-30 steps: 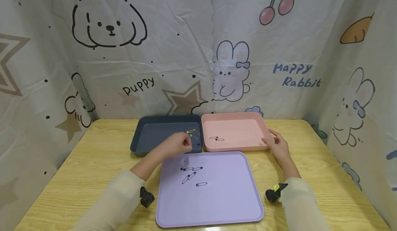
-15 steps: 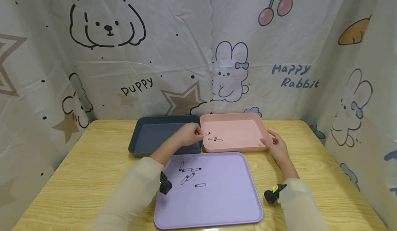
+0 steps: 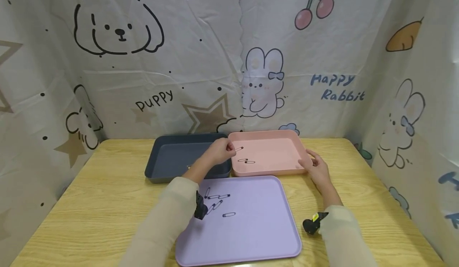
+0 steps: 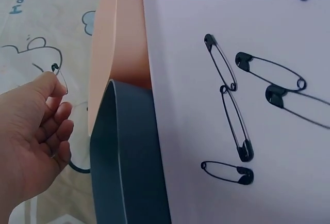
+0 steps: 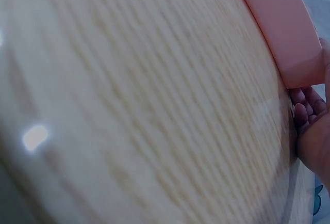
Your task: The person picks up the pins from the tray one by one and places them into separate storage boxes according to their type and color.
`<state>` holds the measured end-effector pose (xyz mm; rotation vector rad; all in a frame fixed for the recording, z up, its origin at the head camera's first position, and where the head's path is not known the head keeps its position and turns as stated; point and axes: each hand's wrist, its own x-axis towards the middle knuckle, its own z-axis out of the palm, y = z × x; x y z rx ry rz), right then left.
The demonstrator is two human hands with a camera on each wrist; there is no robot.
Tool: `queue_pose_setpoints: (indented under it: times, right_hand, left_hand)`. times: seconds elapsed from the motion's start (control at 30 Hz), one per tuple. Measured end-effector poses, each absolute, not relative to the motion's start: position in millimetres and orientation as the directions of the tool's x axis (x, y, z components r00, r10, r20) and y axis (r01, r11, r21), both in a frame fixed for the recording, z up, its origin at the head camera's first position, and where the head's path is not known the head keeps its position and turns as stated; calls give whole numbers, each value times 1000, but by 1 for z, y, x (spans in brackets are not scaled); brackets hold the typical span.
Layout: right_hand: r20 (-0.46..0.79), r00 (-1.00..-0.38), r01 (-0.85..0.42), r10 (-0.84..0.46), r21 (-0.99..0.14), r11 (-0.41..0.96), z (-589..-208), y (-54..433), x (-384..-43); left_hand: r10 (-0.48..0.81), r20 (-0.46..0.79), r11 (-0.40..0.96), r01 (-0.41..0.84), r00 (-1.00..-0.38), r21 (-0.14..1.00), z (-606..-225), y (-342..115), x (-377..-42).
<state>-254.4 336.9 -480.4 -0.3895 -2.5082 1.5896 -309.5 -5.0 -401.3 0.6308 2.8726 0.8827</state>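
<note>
My left hand [image 3: 219,152] pinches a black-headed safety pin [image 4: 60,78] between thumb and fingertip, above the left end of the pink tray [image 3: 276,153]. Two other black-headed safety pins [image 3: 249,162] lie on that tray's floor. At the tray's near right corner, my right hand [image 3: 318,171] grips the rim, its thumb on the inside and fingers outside. Several black-headed safety pins [image 3: 229,214] lie on the lavender tray [image 3: 258,231] in front, seen closer in the left wrist view.
The dark blue tray [image 3: 168,157] adjoins the pink tray on the left, partly hidden by my left hand and forearm. A small yellowish bit [image 3: 189,166] shows in it. A printed curtain [image 3: 201,67] hangs behind the wooden table [image 3: 82,203].
My left hand has moved right from over the dark blue tray to the pink tray's left end, carrying the safety pin. The right hand keeps its grip on the pink tray.
</note>
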Motion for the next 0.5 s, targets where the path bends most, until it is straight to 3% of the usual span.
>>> queue_pose_setpoints:
  times: [0.5]
  right_hand:
    - [-7,-955,132,296,-905,404,-481,338,-255]
  left_hand:
    - [357,26,764,308,-934,567,-413,9,-320]
